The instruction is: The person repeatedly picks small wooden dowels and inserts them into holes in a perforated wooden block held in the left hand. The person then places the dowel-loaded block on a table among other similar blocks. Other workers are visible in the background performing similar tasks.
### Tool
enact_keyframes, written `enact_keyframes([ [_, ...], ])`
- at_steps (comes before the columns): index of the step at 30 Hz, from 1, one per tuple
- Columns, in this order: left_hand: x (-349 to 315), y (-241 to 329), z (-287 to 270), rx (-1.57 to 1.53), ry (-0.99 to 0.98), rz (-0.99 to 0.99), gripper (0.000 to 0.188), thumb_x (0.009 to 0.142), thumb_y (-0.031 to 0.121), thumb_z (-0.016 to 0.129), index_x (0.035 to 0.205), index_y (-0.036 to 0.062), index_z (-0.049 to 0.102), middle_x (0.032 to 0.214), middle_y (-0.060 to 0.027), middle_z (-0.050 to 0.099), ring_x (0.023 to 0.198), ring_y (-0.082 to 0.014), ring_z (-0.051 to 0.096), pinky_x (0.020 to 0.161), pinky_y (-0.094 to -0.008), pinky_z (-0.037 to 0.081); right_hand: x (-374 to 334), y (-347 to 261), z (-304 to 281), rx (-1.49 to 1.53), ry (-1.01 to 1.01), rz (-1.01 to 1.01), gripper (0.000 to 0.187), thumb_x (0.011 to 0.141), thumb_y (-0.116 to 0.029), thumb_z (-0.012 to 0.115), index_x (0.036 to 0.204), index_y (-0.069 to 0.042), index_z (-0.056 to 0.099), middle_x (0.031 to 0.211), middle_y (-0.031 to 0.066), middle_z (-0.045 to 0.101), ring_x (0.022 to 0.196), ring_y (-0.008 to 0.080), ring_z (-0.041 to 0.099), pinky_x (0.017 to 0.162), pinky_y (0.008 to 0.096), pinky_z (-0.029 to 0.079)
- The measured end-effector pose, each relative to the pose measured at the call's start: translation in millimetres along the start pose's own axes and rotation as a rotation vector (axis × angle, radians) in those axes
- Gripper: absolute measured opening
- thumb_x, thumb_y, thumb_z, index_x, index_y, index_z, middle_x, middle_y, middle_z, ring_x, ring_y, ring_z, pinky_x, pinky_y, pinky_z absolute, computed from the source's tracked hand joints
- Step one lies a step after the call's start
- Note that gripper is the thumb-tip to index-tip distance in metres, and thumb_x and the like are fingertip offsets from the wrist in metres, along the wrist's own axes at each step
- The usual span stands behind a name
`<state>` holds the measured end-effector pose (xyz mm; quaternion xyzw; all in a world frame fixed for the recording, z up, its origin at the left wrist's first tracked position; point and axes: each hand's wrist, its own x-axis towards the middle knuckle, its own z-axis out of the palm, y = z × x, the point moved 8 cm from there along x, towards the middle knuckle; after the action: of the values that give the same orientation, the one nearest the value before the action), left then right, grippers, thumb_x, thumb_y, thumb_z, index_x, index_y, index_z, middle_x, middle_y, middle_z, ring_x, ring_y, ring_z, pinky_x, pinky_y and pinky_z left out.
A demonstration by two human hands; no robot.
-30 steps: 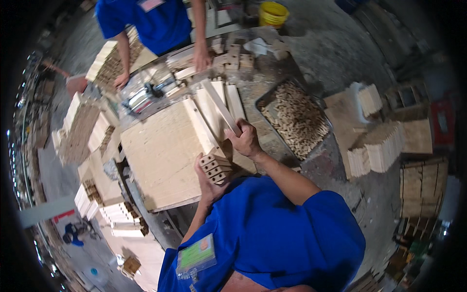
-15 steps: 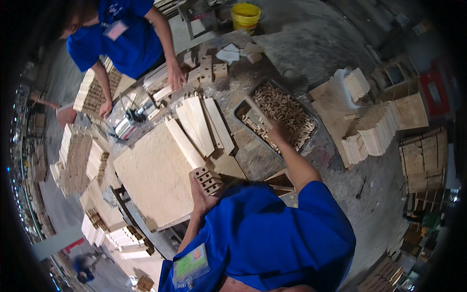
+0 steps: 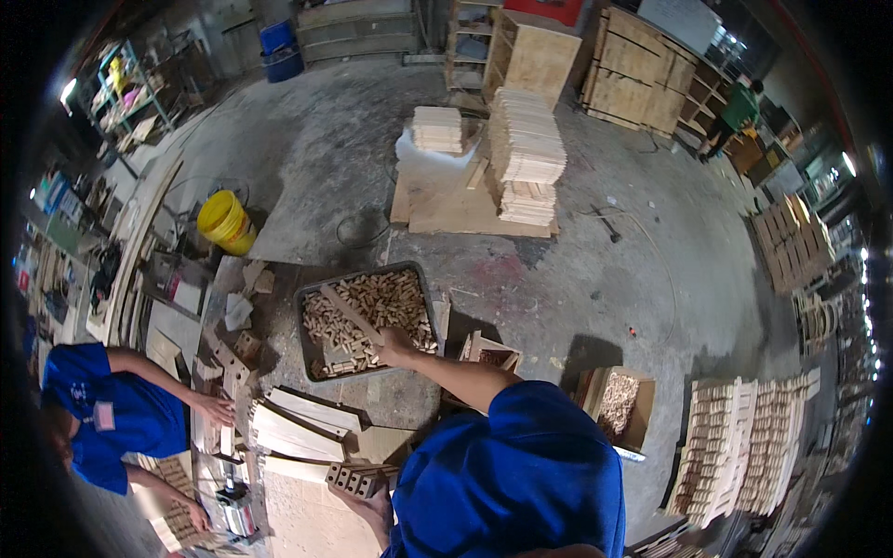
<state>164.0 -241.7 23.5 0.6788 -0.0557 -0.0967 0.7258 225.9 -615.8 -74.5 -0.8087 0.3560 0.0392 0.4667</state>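
Note:
My left hand [image 3: 374, 513] is closed around a bundle of light wooden bars [image 3: 353, 480], whose end faces show several round drilled holes. My right hand [image 3: 396, 348] grips a flat wooden stick [image 3: 346, 310] over a dark rectangular tray [image 3: 430, 296]. Short wooden dowels [image 3: 372, 302] fill much of that tray, and the stick's far part lies over them. Between the tray and my left hand, several long pale wooden slats [image 3: 302, 426] rest on the worktable, beside a plywood board [image 3: 288, 507].
Across the table at left, a co-worker in blue [image 3: 126, 409] reaches over wooden pieces near a metal clamp-like device [image 3: 234, 507]. Stacked slats [image 3: 526, 139] stand on the floor ahead, a yellow bucket [image 3: 226, 223] at left. Right of me are a dowel box [image 3: 621, 406] and stacked parts [image 3: 744, 446].
The whole view has swung to the right, bringing more floor into sight. My right hand still holds the stick over the dowels; my left hand still holds the drilled bars.

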Motion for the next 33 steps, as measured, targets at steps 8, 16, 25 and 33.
enact_keyframes([
  [8, -12, -15, 5, -0.066, -0.079, -0.153, 0.102, 0.08, 0.009, 0.087, 0.162, 0.0054, 0.026, 0.139, -0.0173, 0.05, 0.122, -0.0259, 0.055, 0.102, -0.0403, 0.055, -130, -74, 8, 0.3, -0.232, -0.469, 0.039, 0.098, -0.038, 0.075, 0.092, 0.0, 0.07, 0.075, 0.0139, 0.071, 0.066, 0.027, 0.069, 0.062, 0.0454, 0.054],
  [16, -21, 22, 9, 0.53, -0.196, 0.29, 0.113, 0.075, 0.004, 0.079, 0.17, 0.002, 0.017, 0.153, -0.0251, 0.044, 0.138, -0.0357, 0.053, 0.119, -0.0492, 0.043, -236, -158, 47, 0.089, -0.322, -1.052, 0.021, 0.089, -0.018, 0.075, 0.095, 0.0, 0.066, 0.088, 0.0199, 0.067, 0.085, 0.0407, 0.07, 0.073, 0.0486, 0.054],
  [25, -30, 21, 18, 0.21, -0.023, 0.308, 0.11, 0.077, 0.007, 0.085, 0.167, -0.0025, 0.022, 0.15, -0.0248, 0.046, 0.136, -0.0351, 0.053, 0.119, -0.0522, 0.042, -264, -160, 53, 0.011, -0.19, -1.197, 0.023, 0.087, -0.014, 0.076, 0.094, -0.002, 0.057, 0.089, 0.0188, 0.063, 0.087, 0.0426, 0.068, 0.076, 0.0505, 0.055],
  [33, -31, 17, 29, 0.118, -0.16, 0.287, 0.083, 0.102, 0.046, 0.07, 0.168, 0.0131, 0.033, 0.155, -0.0169, 0.046, 0.137, -0.0322, 0.054, 0.11, -0.0495, 0.051, -269, -167, 47, -0.024, -0.166, -1.367, 0.023, 0.082, -0.008, 0.072, 0.095, -0.003, 0.054, 0.081, 0.0148, 0.055, 0.079, 0.041, 0.062, 0.069, 0.0511, 0.049],
])
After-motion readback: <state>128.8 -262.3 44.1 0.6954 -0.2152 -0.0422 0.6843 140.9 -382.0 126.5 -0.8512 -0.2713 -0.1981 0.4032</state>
